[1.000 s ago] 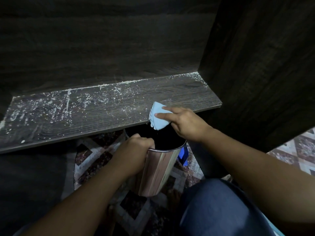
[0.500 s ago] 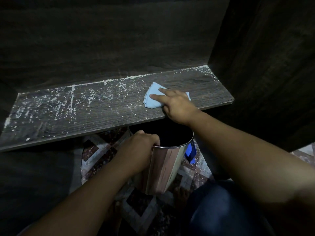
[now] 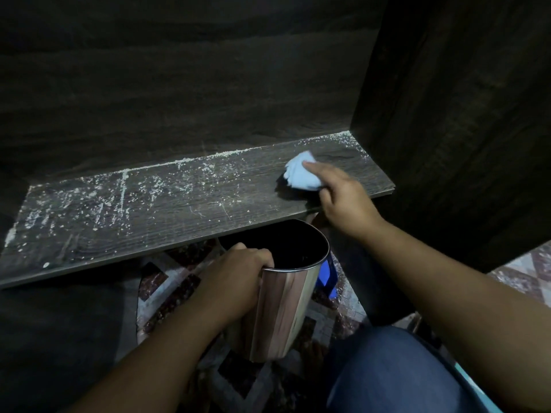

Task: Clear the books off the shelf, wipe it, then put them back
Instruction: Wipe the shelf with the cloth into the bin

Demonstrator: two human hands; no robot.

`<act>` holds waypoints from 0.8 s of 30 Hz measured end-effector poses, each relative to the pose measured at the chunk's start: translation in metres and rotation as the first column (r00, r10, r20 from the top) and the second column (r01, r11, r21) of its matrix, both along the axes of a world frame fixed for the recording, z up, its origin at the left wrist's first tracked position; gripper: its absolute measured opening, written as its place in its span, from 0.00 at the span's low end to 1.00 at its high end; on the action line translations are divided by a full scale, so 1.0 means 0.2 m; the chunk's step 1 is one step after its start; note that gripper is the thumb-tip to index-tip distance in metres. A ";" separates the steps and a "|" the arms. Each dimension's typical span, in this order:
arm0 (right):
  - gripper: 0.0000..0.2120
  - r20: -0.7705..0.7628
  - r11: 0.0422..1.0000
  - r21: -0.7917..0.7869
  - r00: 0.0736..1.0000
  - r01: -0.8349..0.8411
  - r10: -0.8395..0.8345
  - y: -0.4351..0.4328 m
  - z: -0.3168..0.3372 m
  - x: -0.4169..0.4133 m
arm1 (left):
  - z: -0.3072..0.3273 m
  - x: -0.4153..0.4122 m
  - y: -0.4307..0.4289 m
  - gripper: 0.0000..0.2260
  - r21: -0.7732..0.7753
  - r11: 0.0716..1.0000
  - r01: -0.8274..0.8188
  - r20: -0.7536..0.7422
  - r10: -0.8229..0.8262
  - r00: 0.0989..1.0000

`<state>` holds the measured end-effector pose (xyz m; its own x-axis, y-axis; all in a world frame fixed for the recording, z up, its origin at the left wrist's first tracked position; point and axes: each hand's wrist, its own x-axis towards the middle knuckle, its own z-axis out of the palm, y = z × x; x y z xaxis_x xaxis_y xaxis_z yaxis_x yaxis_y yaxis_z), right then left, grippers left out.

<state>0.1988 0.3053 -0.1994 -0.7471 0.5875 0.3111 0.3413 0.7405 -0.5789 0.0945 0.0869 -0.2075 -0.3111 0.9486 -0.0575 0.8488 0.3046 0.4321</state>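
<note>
Wiping step; no books in view. Right hand holds cloth on shelf near its right end. Left hand grips bin rim below the front edge. Next, probably: sweep dust forward into bin.

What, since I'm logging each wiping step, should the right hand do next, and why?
Probably sweep the cloth leftward and forward toward the bin. The right hand holds the cloth at the right end of the shelf, white dust covers its left part and back edge, and the left hand grips the bin's rim just below the front edge, seemingly to catch it.
</note>
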 end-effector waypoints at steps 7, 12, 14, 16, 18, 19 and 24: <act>0.24 0.218 0.880 0.257 0.863 0.400 -0.456 0.46 -0.01 -0.05 | -0.02 0.06 0.13 0.08 -0.006 0.999 0.042 -0.038 -0.043 0.998; 0.25 0.365 0.927 0.251 0.859 0.279 -0.358 0.55 -0.09 -0.18 | -0.08 0.06 0.17 0.08 0.027 0.999 0.028 -0.048 -0.026 0.999; 0.26 0.370 0.919 0.230 0.845 0.320 -0.387 0.54 -0.10 -0.21 | -0.09 0.06 0.19 0.08 0.043 0.999 0.021 -0.054 -0.019 0.998; 0.26 0.367 0.912 0.225 0.837 0.343 -0.406 0.50 -0.11 -0.23 | -0.10 0.05 0.20 0.08 0.056 0.998 0.022 -0.083 -0.018 0.996; 0.26 0.366 0.925 0.222 0.854 0.307 -0.371 0.45 -0.11 -0.23 | -0.11 0.05 0.21 0.09 0.061 0.997 0.038 -0.146 -0.029 0.989; 0.26 0.350 0.937 0.218 0.874 0.274 -0.337 0.41 -0.12 -0.23 | -0.11 0.06 0.21 0.10 0.061 0.997 0.049 -0.187 -0.037 0.982; 0.23 0.154 0.991 0.112 0.984 0.076 -0.093 0.21 -0.12 -0.18 | -0.08 0.11 0.23 0.14 0.074 0.995 0.063 -0.271 -0.040 0.962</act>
